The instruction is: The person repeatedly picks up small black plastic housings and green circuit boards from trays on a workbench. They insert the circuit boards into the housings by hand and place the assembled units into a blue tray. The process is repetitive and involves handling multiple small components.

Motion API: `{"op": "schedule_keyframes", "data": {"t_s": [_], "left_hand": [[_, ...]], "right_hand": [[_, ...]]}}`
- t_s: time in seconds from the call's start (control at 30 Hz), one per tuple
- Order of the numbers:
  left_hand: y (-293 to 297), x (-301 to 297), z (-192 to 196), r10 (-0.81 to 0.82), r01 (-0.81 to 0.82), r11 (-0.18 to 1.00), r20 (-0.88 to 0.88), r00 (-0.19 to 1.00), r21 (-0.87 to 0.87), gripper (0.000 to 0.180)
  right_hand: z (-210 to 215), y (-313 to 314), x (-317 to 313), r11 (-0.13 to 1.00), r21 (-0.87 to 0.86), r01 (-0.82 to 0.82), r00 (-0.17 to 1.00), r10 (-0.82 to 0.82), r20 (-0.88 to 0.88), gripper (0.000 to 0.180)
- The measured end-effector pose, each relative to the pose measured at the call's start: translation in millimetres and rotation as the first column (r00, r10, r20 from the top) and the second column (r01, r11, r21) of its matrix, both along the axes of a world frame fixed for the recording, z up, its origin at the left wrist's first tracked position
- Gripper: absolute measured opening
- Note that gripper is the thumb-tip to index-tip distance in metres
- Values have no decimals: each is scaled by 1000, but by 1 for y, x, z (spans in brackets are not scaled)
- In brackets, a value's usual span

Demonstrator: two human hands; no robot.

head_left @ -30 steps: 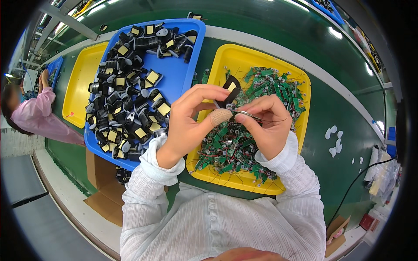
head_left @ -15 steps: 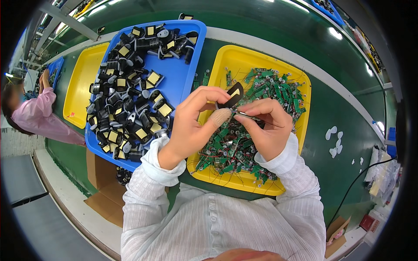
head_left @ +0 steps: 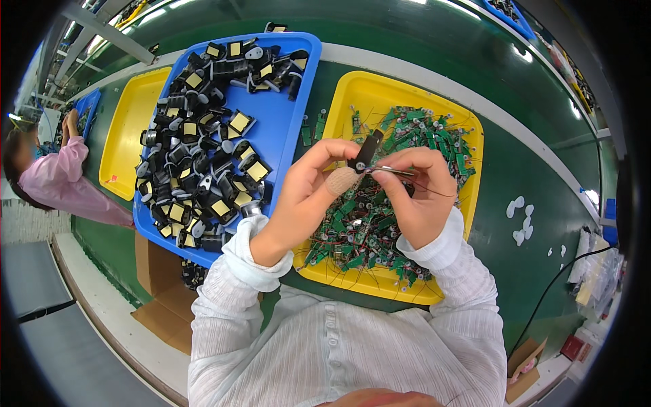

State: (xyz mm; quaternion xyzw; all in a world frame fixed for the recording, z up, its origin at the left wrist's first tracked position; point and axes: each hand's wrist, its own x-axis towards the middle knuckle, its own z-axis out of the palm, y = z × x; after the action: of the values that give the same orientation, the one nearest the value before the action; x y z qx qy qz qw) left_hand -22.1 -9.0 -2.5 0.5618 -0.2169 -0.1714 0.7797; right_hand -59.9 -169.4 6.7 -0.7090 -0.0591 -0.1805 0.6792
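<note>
Over the yellow tray (head_left: 468, 224), my left hand (head_left: 302, 200) pinches a small black plastic housing (head_left: 369, 150) between thumb and fingers; the thumb wears a tan cover. My right hand (head_left: 424, 193) is closed on a small circuit board (head_left: 395, 171) with thin wires, its end meeting the lower end of the housing. Part of the board is hidden by my fingers. Beneath both hands lies a heap of green circuit boards (head_left: 430, 136) with wires. At left, a blue tray (head_left: 277, 125) holds many black housings (head_left: 190, 139) with pale yellow pads.
A second yellow tray (head_left: 122, 146) stands beyond the blue one, near a person in pink (head_left: 71, 169). Small white pieces (head_left: 522, 224) lie on the green table at right. A black cable (head_left: 559, 275) runs along the right edge, and an opened cardboard box (head_left: 166, 305) sits below left.
The black housing has been turned in my left hand, so its pale pad no longer shows and it stands more upright. Both hands stay close together over the tray.
</note>
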Motion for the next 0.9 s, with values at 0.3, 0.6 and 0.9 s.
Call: {"op": "schedule_keyframes", "data": {"t_s": [0.3,0.6,0.9], "left_hand": [[-1,-1,0,14,-14,1000,31,999,4,20],[4,-1,1,172,-226,966,338,925,126,15],[6,8,3,141,-245,946,414,899,210,21]], "right_hand": [[-1,0,-2,997,-39,-65,998,65,-10,18],[-4,-7,9,867,435,-243,915,354,-194,42],[-5,-22,19,738,537,-408,675,640,-367,17]]}}
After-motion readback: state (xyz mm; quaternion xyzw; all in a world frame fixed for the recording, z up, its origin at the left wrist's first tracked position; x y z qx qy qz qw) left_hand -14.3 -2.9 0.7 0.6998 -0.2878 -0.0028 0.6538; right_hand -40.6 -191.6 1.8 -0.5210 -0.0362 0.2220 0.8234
